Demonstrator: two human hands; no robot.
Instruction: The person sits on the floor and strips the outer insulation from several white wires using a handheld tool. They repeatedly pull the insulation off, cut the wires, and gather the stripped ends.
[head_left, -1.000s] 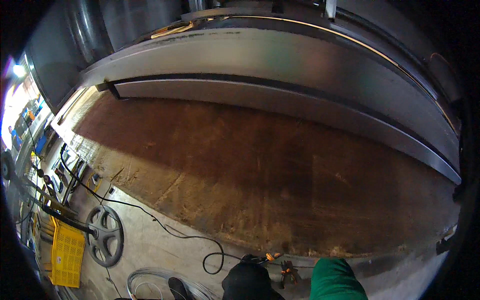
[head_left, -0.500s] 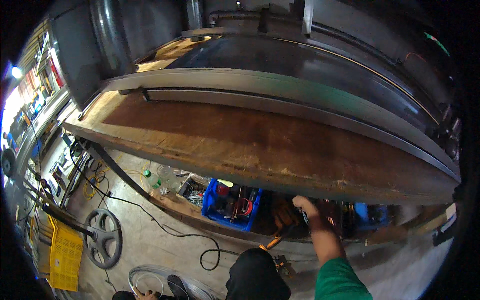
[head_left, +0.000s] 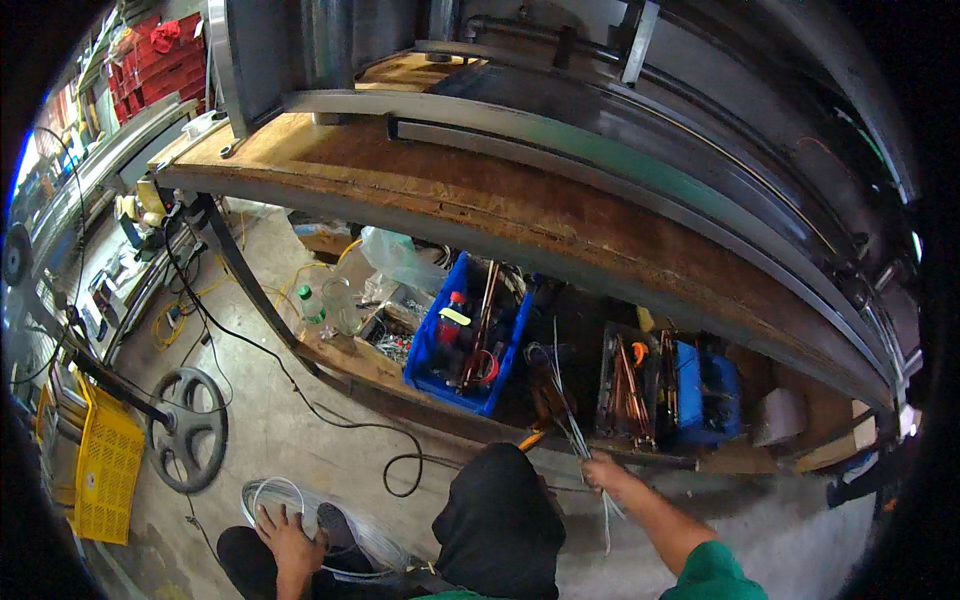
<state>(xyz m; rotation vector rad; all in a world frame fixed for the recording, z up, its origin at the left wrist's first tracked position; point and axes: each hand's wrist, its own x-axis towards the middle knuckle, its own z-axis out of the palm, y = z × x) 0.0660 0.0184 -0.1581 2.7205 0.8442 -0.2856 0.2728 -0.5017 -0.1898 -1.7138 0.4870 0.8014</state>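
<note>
My right hand [head_left: 604,472] is closed round a loose bundle of thin, light grey wires or rods [head_left: 572,415]. Their ends stick out above and below the fist, in front of the shelf under the workbench. At lower left, my left hand [head_left: 288,540] lies with its fingers apart by my dark-clad knee. It rests against a coil of clear, thin tubing or wire [head_left: 375,540], whose loop runs beside the fingers; no grip on it can be made out. A blue bin [head_left: 425,362] with copper-coloured rods and a red-capped bottle stands on the shelf.
The workbench [head_left: 450,200] has a thick wooden edge above the shelf. A dark tray of copper rods [head_left: 628,390] and another blue bin [head_left: 705,400] stand at right. A black cable [head_left: 345,424] crosses the floor; a handwheel [head_left: 188,430] and yellow crate [head_left: 108,470] stand at left.
My right hand has come out from under the bench, down toward me, and now shows the bundle of wires. My left hand has come further into view. The view has shifted, showing more of the shelf.
</note>
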